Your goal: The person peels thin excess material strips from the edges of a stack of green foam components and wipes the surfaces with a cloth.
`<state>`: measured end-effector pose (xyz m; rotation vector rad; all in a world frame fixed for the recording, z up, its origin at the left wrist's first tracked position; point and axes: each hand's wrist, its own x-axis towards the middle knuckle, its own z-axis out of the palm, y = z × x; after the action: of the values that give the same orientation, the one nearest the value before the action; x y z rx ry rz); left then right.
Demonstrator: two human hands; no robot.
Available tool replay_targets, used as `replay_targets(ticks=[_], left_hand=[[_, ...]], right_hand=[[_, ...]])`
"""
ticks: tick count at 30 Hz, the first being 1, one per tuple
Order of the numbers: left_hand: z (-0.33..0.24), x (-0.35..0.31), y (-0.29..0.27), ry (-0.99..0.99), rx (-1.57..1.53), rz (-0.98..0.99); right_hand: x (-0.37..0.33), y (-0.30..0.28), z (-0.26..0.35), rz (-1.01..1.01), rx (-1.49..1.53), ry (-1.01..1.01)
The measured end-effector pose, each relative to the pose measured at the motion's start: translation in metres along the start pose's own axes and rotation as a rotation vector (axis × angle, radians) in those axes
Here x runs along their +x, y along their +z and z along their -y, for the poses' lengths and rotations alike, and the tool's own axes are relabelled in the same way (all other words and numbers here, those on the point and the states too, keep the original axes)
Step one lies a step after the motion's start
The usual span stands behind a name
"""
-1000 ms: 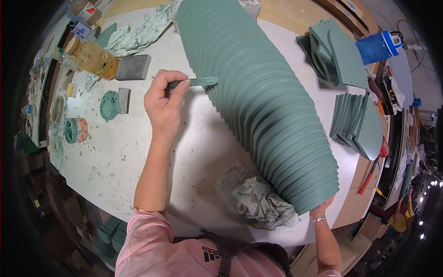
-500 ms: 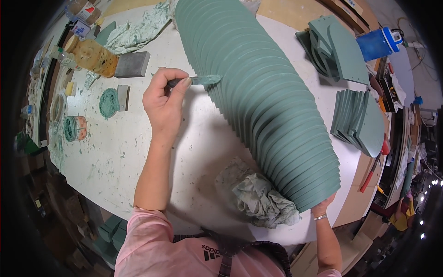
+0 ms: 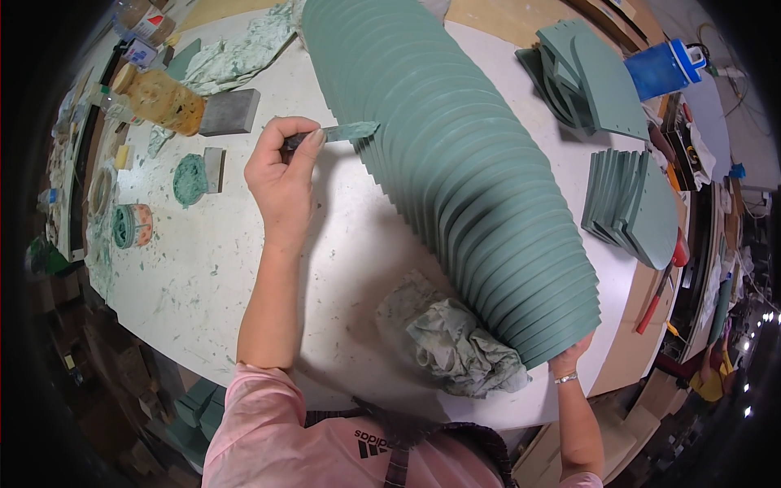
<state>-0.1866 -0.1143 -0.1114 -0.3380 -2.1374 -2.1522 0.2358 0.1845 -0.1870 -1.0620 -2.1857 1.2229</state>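
A long ribbed green form [image 3: 480, 171], made of many overlapping curved layers, lies slantwise across the table. My left hand [image 3: 281, 179] is closed around the dark handle of a putty knife [image 3: 346, 132]. Its blade, smeared with green paste, reaches the form's left edge; I cannot tell if the tip touches. At the near right end, my right hand [image 3: 572, 356] holds the form, its fingers mostly hidden behind it. Beside that end lies a crumpled, green-stained cloth [image 3: 464, 346].
Green paste [image 3: 190, 180] lies beside a small block, near an open paste jar [image 3: 133, 225]. A grey block [image 3: 230, 112] and an amber jar [image 3: 159, 99] stand farther back. Curved green panels [image 3: 626, 203] and a blue bottle [image 3: 663, 71] occupy the right; a red-handled tool [image 3: 651, 313] lies near the edge.
My left hand and the putty knife have shifted slightly left and away from me, drawing the blade back toward the form's edge. My right hand stays at the near end.
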Motion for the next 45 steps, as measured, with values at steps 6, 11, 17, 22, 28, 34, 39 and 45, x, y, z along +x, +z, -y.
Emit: replay_targets(ticks=[6, 11, 17, 22, 28, 34, 39, 45], left_hand=[[0.004, 0.001, 0.002, 0.011, -0.026, 0.03], [0.002, -0.001, 0.002, -0.007, -0.036, 0.028], [0.003, -0.011, -0.001, -0.014, -0.039, -0.007], [0.001, -0.019, -0.001, -0.018, -0.006, 0.046], [0.004, -0.022, 0.0, 0.019, -0.013, -0.011], [0.002, -0.02, 0.005, 0.068, -0.013, 0.014], [0.0, -0.016, 0.003, 0.089, 0.044, -0.012], [0.0, -0.013, 0.0, 0.083, 0.068, 0.02]], right_hand=[[-0.001, 0.001, -0.001, -0.012, 0.063, -0.036], [0.0, 0.002, -0.001, 0.006, 0.064, -0.033], [0.0, 0.003, 0.002, -0.02, 0.004, -0.075], [0.001, 0.004, 0.004, -0.035, -0.035, -0.11], [0.0, 0.005, 0.005, -0.05, -0.065, -0.132], [0.0, 0.006, 0.009, -0.057, -0.074, -0.149], [0.0, 0.006, 0.012, -0.066, -0.082, -0.155], [0.001, 0.008, 0.017, -0.07, -0.091, -0.157]])
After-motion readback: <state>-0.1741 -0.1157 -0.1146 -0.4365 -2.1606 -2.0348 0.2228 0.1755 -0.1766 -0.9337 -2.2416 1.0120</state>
